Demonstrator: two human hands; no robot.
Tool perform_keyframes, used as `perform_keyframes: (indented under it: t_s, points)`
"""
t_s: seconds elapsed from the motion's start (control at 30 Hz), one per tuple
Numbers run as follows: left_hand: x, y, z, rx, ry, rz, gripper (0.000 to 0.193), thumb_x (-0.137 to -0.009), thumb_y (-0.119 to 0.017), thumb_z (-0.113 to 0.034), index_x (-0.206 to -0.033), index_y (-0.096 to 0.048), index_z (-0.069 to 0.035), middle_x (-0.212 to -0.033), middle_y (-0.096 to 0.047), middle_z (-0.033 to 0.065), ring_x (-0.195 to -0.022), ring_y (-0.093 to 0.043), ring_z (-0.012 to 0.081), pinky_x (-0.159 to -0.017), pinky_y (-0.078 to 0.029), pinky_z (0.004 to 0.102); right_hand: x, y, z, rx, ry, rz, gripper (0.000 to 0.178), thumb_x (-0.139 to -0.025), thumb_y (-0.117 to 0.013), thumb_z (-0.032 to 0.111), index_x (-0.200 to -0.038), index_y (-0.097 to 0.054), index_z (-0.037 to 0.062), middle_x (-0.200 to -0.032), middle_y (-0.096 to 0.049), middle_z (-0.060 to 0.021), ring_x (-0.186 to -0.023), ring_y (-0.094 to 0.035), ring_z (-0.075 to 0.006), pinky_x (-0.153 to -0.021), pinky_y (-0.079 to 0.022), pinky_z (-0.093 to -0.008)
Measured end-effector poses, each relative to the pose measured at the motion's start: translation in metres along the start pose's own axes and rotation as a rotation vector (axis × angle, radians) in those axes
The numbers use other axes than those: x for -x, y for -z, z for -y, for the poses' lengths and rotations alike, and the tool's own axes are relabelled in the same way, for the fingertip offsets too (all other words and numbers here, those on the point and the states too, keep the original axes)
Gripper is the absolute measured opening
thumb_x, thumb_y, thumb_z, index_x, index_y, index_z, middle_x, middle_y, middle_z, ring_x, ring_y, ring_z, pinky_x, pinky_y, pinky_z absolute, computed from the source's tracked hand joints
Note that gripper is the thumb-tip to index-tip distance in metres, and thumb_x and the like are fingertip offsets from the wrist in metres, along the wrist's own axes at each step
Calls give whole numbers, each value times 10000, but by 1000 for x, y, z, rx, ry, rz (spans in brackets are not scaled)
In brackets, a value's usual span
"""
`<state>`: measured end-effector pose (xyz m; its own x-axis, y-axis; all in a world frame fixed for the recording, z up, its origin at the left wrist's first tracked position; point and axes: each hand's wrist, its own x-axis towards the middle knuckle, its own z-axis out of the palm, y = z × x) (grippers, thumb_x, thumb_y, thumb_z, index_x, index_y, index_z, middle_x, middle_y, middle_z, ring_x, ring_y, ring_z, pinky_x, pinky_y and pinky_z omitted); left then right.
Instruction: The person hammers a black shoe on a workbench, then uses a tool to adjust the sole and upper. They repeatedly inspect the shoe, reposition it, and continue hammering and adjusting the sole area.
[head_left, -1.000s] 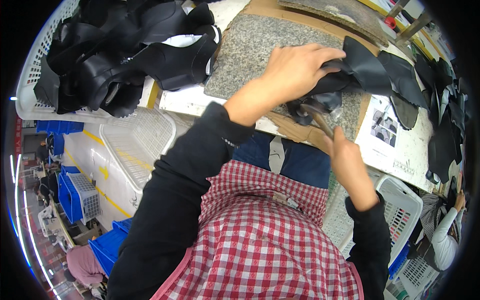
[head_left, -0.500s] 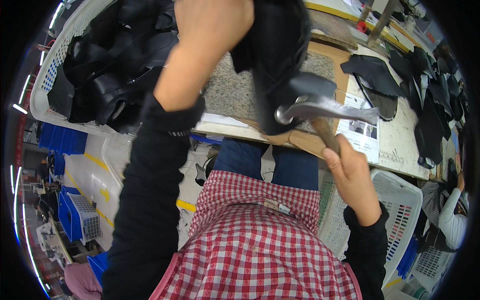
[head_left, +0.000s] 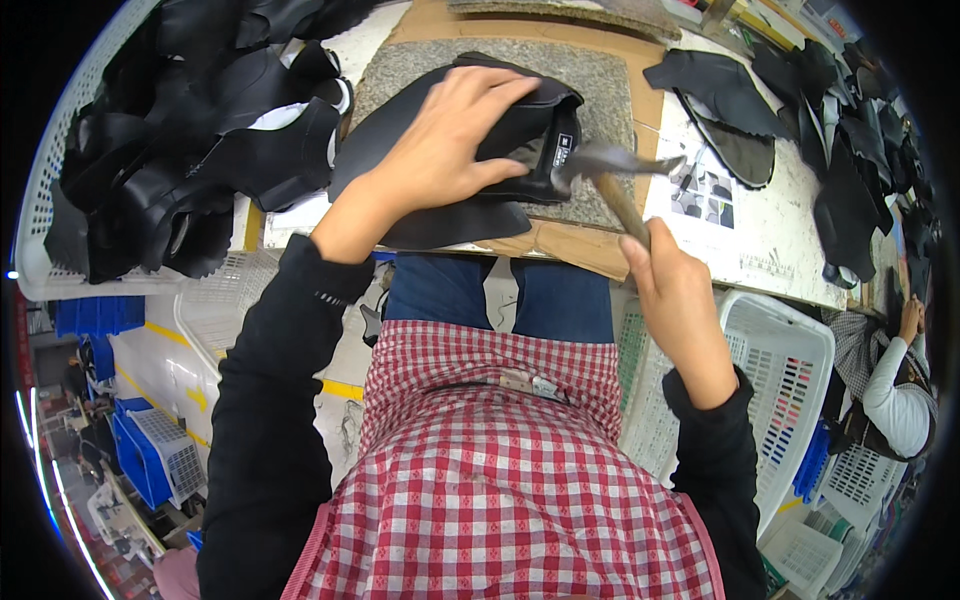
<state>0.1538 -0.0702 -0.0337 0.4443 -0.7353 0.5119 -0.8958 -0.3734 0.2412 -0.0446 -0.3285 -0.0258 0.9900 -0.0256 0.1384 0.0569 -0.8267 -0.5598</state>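
Observation:
A black leather shoe upper (head_left: 375, 150) with a pale label inside its opening lies on a speckled grey slab (head_left: 605, 90) at the table's near edge. My left hand (head_left: 455, 140) rests on top of it, fingers spread and thumb apart, pressing it flat. In my right hand (head_left: 675, 285) is a hammer, closed around its wooden handle (head_left: 624, 210). The metal hammer head (head_left: 610, 160), slightly blurred, is at the right edge of the upper; whether it touches I cannot tell.
A white basket (head_left: 45, 200) heaped with black leather pieces (head_left: 250, 150) stands on the left. More leather pieces (head_left: 720, 90) and a printed sheet (head_left: 705, 200) lie on the table to the right. Below that side is another white basket (head_left: 780, 350). A person (head_left: 900, 390) sits at the far right.
The upper, held raised before, now lies on the slab. My left hand has come down and opened out on it. The hammer has shifted slightly upward and left in view.

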Motion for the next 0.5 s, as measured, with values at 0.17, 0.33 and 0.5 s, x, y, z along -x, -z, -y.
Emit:
perform_keyframes:
  t_s: [0.17,0.33,0.5]
  points:
    - [-8,12,15,-337,316,17,583,-890,-768,-217,-1447,-595,-199,-1437,-539,172,-1296,-501,389,-1111,-410,471,-41,-45,-18,190,38,40,272,-1045,-602,264,-1010,-525,6,-648,-643,-235,-654,-666,-473,-567,-526,-532]
    - [-51,30,-1,-552,-232,-55,469,-862,-676,-208,-1306,-668,-54,-1447,-546,263,-1242,-580,529,-1046,-505,481,-43,-67,-27,278,108,-54,285,-1030,-611,285,-995,-532,13,-648,-658,-224,-595,-671,-436,-520,-541,-510]
    - [-19,18,-38,-621,-67,359,631,-903,-725,-376,-1501,-525,-356,-1129,-702,133,-1019,-699,302,-943,-462,496,-38,-67,-32,383,158,-98,284,-1021,-620,289,-959,-517,32,-647,-660,-210,-583,-672,-425,-508,-540,-505]
